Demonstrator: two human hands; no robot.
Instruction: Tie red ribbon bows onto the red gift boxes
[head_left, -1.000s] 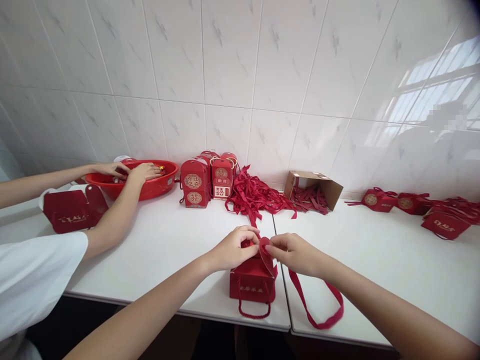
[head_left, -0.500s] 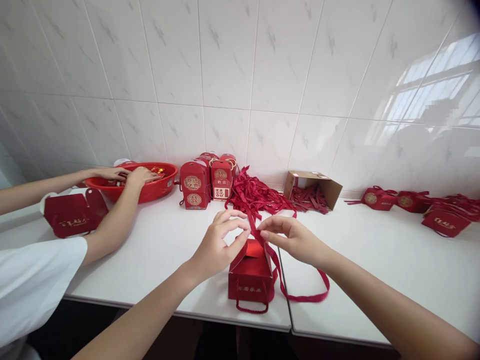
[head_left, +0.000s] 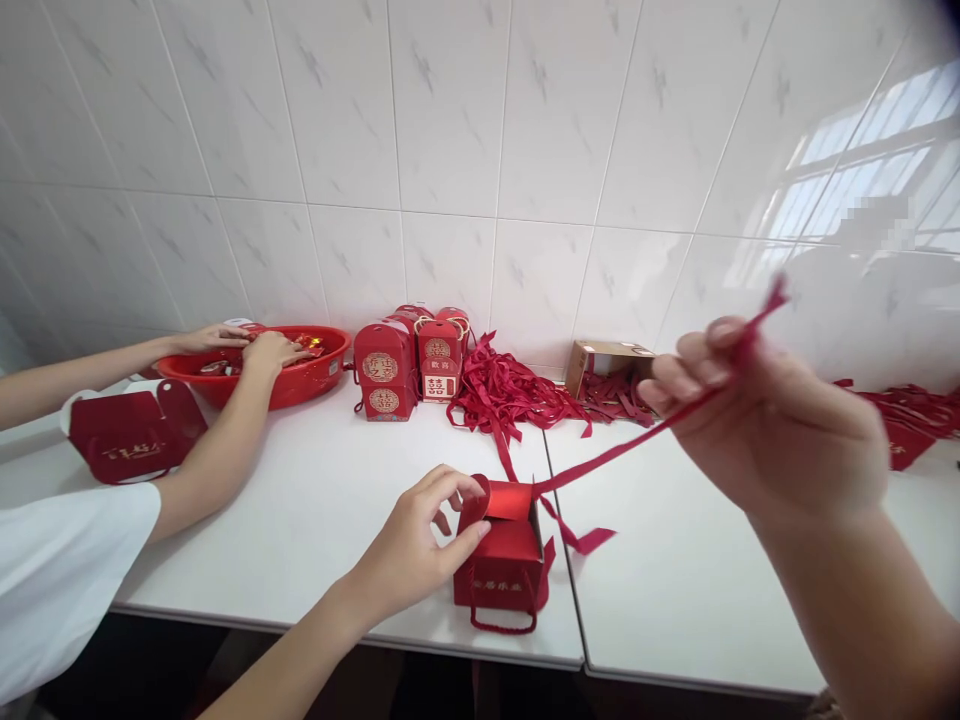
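Red gift box (head_left: 499, 575) upright on white table (head_left: 300, 530), left of the seam, rope handle (head_left: 504, 629) facing front. Left hand (head_left: 424, 535): thumb and fingers apart at the box's left flap. Right hand (head_left: 780, 440), blurred: raised, clamped on red ribbon (head_left: 615, 456) running straight to the box.

- Left hand (head_left: 416, 540) (slender fingers), bare
- Left forearm (head_left: 307, 650), seven o'clock: bare, slim
- Right hand (head_left: 787, 440), bare (blurred)
- Right forearm (head_left: 855, 610), four o'clock: bare
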